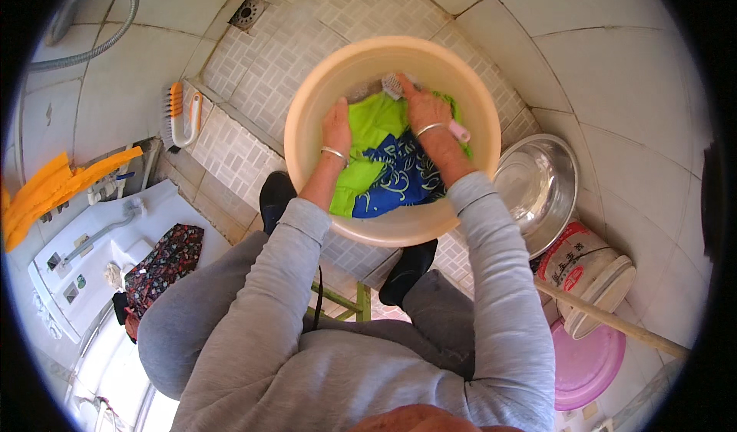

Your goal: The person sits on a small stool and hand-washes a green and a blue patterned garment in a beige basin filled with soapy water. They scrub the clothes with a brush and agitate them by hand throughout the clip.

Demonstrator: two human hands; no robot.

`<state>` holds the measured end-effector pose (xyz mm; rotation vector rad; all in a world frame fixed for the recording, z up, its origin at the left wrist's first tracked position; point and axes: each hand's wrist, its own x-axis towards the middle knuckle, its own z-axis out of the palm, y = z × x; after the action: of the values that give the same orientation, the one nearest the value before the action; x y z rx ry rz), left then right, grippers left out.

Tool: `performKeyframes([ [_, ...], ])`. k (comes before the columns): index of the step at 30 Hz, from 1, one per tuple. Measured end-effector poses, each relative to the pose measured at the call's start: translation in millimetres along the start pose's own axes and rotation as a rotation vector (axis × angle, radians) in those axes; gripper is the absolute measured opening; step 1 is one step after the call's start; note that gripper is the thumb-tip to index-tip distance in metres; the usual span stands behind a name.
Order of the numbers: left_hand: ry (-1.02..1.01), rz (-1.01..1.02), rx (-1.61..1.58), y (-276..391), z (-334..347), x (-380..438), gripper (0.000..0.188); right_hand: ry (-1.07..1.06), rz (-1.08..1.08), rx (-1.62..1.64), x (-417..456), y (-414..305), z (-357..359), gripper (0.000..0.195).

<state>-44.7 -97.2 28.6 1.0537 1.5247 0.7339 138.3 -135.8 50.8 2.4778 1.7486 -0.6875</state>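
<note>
A peach plastic basin (296, 144) stands on the floor before me, with a wet lime-green and navy-blue patterned garment (380, 173) spread inside. My left hand (337, 127) is at the garment's left edge and holds it there, its fingertips partly hidden. In my right hand (427, 109) is a scrub brush (459, 131); its pink handle end shows below the palm. The brush's pale bristled head (393, 86) lies at the garment's upper edge, with my index finger stretched along it. A little cloudy water shows beyond the cloth.
A steel basin (535, 184) leans close at the right, beside a plastic bucket (581, 271), a wooden pole (610, 319) and a pink basin (587, 368). An orange-and-white brush (183, 115) lies on the left ledge. Dark patterned cloth (167, 259) hangs over a white washbasin (190, 207). A floor drain (247, 12) lies ahead.
</note>
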Motion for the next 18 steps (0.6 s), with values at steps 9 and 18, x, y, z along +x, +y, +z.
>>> performKeyframes([
  [9,0.041,0.055,0.083,-46.9,-5.6,28.1,0.034,-0.085,-0.186,0.215,-36.6,-38.8,-0.4,0.047],
  [18,0.126,0.17,0.097,-48.6,-4.6,27.3,0.033,-0.1,-0.179,-0.07,-37.2,-30.6,-36.9,0.061],
])
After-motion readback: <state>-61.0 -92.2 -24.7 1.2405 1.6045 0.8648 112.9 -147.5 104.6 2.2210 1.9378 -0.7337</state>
